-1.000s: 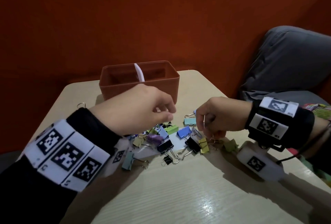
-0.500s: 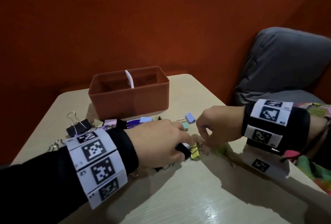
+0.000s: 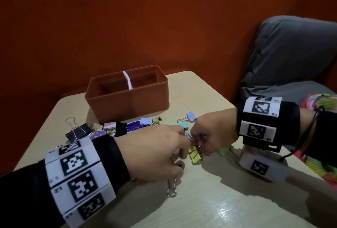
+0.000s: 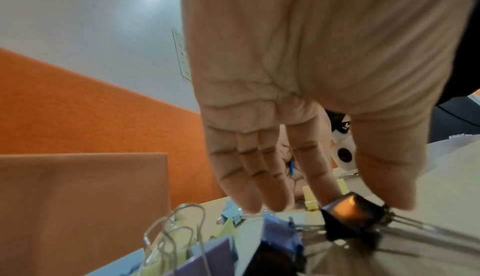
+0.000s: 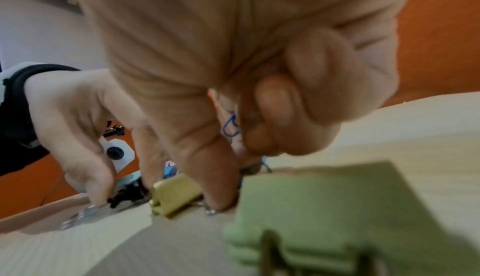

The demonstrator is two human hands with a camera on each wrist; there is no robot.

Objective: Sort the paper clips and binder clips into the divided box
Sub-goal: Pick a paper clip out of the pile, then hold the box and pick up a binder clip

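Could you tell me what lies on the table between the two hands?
The head view shows a yellow binder clip between the left hand and right hand.

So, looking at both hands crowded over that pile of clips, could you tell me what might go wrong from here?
1. The right hand already has a blue paper clip tucked in its curled fingers while reaching by the yellow binder clip; it may slip out.
2. The left hand works right beside it, so they could bump.
3. The black binder clip under the left fingertips may drag tangled neighbours.
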